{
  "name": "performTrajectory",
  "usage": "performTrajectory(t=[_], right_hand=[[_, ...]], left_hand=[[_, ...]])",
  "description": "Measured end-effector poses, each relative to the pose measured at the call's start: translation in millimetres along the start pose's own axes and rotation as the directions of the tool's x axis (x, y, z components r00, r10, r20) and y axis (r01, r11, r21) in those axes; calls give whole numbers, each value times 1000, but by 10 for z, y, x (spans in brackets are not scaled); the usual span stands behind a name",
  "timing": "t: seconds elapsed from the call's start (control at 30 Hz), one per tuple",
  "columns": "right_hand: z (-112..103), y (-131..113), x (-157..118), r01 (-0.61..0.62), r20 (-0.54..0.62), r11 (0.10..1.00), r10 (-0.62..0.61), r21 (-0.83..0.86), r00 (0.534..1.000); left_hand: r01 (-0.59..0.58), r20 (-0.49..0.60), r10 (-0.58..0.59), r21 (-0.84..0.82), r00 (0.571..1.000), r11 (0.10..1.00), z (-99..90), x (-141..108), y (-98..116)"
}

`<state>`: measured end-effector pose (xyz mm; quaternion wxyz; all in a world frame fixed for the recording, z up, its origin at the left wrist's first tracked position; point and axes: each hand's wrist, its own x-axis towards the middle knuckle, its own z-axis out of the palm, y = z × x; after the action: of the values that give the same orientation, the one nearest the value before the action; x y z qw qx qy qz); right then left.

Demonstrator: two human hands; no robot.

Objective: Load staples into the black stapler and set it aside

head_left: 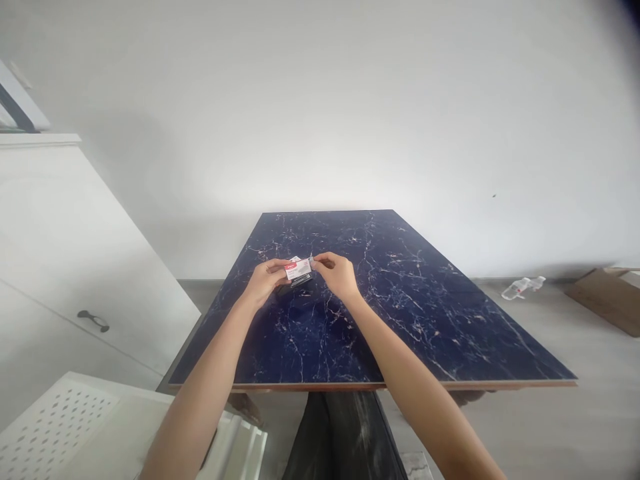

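My left hand grips a small white-and-red cardboard box by its left end, thumb in front and fingers behind. At the box's right end, my right hand pinches a small pale piece; whether it is an end flap or something from inside I cannot tell. Just below the box, a dark flat item lies on the table, partly covered by the box and my left fingers. Another bit of white shows behind the box's top edge.
The dark blue marbled table reaches to the pale wall. A white cabinet stands on the left, above a white perforated piece. On the floor at right are a clear plastic bottle and a brown cardboard box.
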<state>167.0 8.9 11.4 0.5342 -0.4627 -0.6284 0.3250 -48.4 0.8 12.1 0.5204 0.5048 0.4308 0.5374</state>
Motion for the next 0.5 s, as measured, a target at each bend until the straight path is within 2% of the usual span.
performTrajectory(t=[0.07, 0.13, 0.27, 0.4, 0.5], right_hand=[[41, -7, -21, 6, -8, 998, -5, 64, 1000], [77, -8, -25, -28, 14, 979, 26, 202, 1000], [53, -36, 0, -187, 164, 821, 115, 540, 980], [-52, -62, 17, -368, 366, 652, 146, 663, 919], [-100, -37, 24, -466, 487, 577, 131, 671, 863]], left_hand=[[12, 12, -11, -60, 1000, 998, 8, 5, -25], [29, 10, -27, -137, 1000, 990, 12, 12, -39], [74, 24, -70, -253, 997, 965, 9, 14, -21], [129, 69, -113, -303, 991, 944, -12, -2, 2], [154, 115, -124, -307, 986, 939, -28, -7, -6]])
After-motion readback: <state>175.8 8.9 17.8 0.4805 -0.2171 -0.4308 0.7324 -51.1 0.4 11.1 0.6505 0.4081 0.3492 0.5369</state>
